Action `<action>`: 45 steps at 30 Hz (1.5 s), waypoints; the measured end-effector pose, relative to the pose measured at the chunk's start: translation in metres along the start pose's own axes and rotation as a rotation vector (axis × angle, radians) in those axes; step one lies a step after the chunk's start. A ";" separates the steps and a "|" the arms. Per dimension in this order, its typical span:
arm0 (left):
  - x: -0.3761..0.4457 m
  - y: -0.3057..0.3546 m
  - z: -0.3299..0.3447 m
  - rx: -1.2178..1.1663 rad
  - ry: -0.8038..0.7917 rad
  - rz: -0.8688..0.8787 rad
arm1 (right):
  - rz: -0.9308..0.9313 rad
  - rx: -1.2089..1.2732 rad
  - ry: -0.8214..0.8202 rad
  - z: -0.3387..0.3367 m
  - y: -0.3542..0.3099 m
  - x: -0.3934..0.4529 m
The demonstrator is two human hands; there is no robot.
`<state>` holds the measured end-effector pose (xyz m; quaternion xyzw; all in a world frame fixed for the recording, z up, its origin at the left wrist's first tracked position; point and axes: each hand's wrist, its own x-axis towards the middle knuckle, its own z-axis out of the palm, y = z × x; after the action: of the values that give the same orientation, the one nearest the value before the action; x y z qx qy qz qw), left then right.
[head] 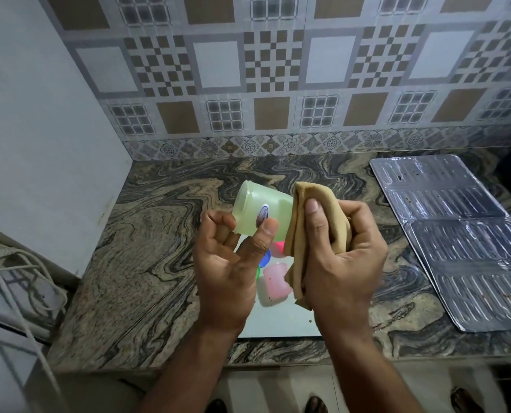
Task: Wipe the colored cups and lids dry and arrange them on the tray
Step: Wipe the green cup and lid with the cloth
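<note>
One pale green cup (260, 211) is pinched in my left hand (229, 263) above the marbled surface (147, 263), while my right hand (342, 257) clutches a folded tan cloth (305, 222) against its mouth. Pink cups (273, 283) and colored lids wait on the white tray (281, 321) below, so I judge most wiping remains.

From my view, the surface (147, 263) lies bare left of the tray (278, 323), so I could pass freely there up to the side wall (39, 129). Behind the tray an open strip runs to the tiled wall (278, 84). On the right, the ribbed metal sheets (463, 239) cover the surface. The pink cup (273, 283) and coloured lids (266, 257) crowd the tray's far half; its near half is open.
</note>
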<state>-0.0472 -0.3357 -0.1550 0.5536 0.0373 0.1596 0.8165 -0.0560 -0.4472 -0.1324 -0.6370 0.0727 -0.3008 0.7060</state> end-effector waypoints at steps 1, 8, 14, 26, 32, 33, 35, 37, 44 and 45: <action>-0.002 0.000 0.001 0.009 0.008 0.009 | -0.002 -0.002 0.008 0.001 0.000 -0.004; -0.008 0.002 0.000 0.064 -0.058 0.084 | -0.012 -0.040 0.077 0.005 0.002 -0.005; -0.005 0.010 -0.010 0.028 -0.190 0.098 | 0.125 -0.054 -0.036 -0.005 0.004 0.020; -0.010 0.010 0.001 -0.481 -0.229 -0.564 | 0.488 0.261 -0.390 -0.007 0.009 0.040; -0.009 0.002 0.002 -0.551 -0.139 -0.675 | 0.515 0.258 -0.307 -0.007 0.018 0.032; -0.008 0.000 0.002 -0.535 -0.120 -0.689 | 0.502 0.246 -0.290 -0.006 0.021 0.029; -0.008 -0.001 0.004 -0.516 -0.113 -0.705 | 0.459 0.213 -0.258 -0.005 0.026 0.022; -0.010 0.000 0.008 -0.512 -0.111 -0.702 | 0.366 0.171 -0.193 -0.003 0.029 0.014; -0.013 0.004 0.018 -0.367 -0.093 -0.649 | -0.095 -0.056 -0.082 -0.003 0.038 -0.001; -0.011 0.001 0.016 -0.329 -0.058 -0.595 | -0.136 -0.089 -0.076 -0.004 0.038 0.001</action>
<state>-0.0537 -0.3530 -0.1494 0.3835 0.1476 -0.0978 0.9064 -0.0445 -0.4513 -0.1687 -0.6821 0.0157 -0.3202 0.6572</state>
